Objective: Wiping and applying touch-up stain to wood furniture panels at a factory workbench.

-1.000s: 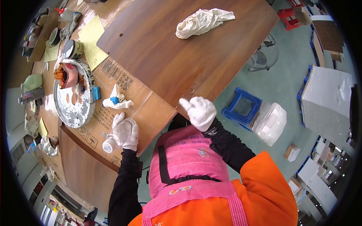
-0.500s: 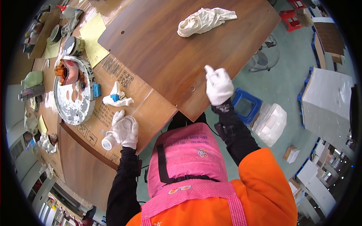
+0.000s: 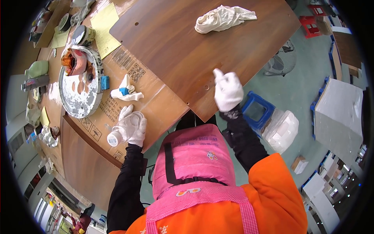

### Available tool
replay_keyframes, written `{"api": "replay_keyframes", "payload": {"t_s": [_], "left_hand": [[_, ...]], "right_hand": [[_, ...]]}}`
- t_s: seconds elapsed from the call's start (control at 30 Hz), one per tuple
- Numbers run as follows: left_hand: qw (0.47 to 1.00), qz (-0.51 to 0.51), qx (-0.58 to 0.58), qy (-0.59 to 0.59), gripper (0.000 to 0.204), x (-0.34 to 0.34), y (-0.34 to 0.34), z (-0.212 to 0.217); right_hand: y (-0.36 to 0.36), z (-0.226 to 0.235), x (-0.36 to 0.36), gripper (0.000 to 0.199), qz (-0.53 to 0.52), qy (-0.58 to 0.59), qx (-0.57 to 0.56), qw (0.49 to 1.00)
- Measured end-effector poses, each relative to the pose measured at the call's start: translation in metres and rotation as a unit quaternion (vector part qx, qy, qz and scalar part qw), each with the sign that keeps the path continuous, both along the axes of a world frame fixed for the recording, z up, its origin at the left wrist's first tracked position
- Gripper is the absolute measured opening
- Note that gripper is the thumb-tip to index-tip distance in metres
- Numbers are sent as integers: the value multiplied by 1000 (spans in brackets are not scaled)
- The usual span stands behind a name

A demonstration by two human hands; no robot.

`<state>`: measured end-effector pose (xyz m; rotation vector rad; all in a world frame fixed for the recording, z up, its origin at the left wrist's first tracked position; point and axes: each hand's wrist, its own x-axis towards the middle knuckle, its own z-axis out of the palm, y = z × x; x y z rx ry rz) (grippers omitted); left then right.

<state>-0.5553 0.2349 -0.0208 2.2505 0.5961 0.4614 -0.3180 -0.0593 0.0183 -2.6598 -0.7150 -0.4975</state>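
My right hand (image 3: 228, 91), in a white glove, is over the near corner of a brown wood-grain panel (image 3: 171, 50). Its index finger points forward with the tip at the surface, and the other fingers are curled in; nothing shows in them. A small darker patch lies by that fingertip, and a small round hole (image 3: 207, 87) is to its left. My left hand (image 3: 134, 126), gloved too, is closed around a clear plastic bottle (image 3: 124, 132) with a white cap, tilted over the cardboard (image 3: 159, 113). Just beyond it lies a white cloth (image 3: 130, 95) with a small blue block (image 3: 124, 91) on it.
A crumpled cream cloth (image 3: 224, 19) rests on the panel's far part. To the left are a paint-smeared round lid (image 3: 80, 105), an open tin (image 3: 83, 36) and yellow paper (image 3: 105, 31). A blue stool (image 3: 257, 111) and a fan (image 3: 281, 60) stand on the floor at right.
The whole view has shifted, so the table appears further right and higher. My right fingertip is slightly closer to the small hole. My left hand still holds the bottle.
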Motion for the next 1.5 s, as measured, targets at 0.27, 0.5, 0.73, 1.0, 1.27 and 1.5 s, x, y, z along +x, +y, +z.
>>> {"api": "replay_keyframes", "payload": {"t_s": [0.27, 0.5, 0.73, 1.0, 1.27, 1.5], "left_hand": [[991, 48, -113, -46, 72, -5, -5, -10], [1000, 8, -19, -14, 70, -9, -1, -6], [999, 11, -33, -26, 70, -4, -1, -5], [999, 15, -44, -11, 74, -4, 0, -2], [999, 11, -44, -12, 77, -4, -4, -7], [993, 35, -101, -52, 79, -13, -6, -17]], "right_hand": [[0, 2, -13, 16, 67, 21, 9, 998], [15, 6, -64, 14, 203, 65, 8, 977], [5, 5, -7, 10, 37, 34, 10, 999], [30, 14, -59, 35, 170, 136, -14, 976], [162, 40, -39, 33, 138, 248, 44, 958], [147, 58, 84, 41, 115, -25, 43, 992]]}}
